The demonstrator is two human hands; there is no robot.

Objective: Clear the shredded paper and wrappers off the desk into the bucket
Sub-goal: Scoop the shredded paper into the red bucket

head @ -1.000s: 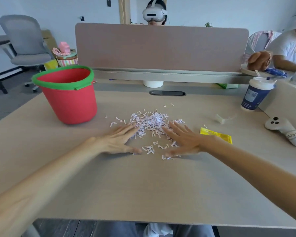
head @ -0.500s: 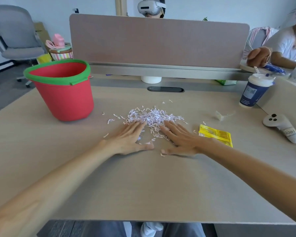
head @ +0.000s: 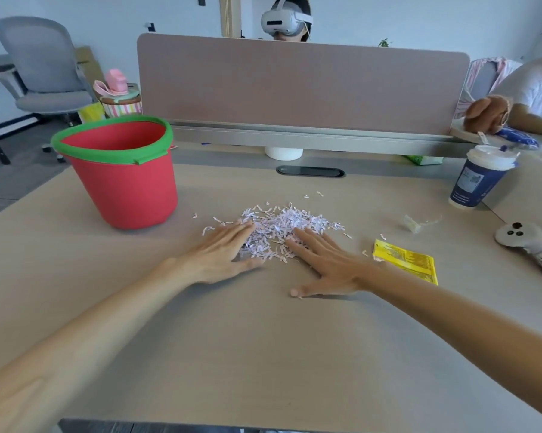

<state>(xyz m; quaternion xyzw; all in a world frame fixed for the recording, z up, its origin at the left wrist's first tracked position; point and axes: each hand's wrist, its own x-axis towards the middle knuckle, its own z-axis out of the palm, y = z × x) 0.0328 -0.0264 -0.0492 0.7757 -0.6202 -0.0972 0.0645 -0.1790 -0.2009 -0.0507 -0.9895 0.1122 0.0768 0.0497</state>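
Landmark throughout: the pile of shredded paper (head: 288, 225), heaped mid-tabletop (head: 263, 354), spread wider side to side than front to back.

Far left of the pile and slightly beyond it: red bucket (head: 129, 195) with green rim, upright, mouth open, well apart from the shreds. Nothing visible inside from this angle.

At the pile's left edge: left grip (head: 219, 254), open, flat on the tabletop, fingers straight and together, tips touching the nearest strips, holding nothing. A few stray strips (head: 207, 229) just left of the pile, beside those fingertips; a few more just beyond the pile.

At the pile's near right edge: right grip (head: 329, 264), likewise open and flat, fingers straight and reaching into the shreds, thumb splayed toward the near side, holding nothing.

So: pile straight ahead of both grips and between their fingertips, bracketed left and right across its long axis. Neither clearly nearer; left grip on the bucket side. Probably a gathering step, with scooping and lifting not yet begun; judged early in the task.

Right of the pile, just past the right wrist: yellow wrapper (head: 405, 264), flat, untouched. Farther right and a bit beyond: small clear wrapper scrap (head: 415, 223), crumpled. Far right of the pile: dark blue paper cup (head: 476, 182) with white lid, then a white handheld controller (head: 526, 242) lying on its side.
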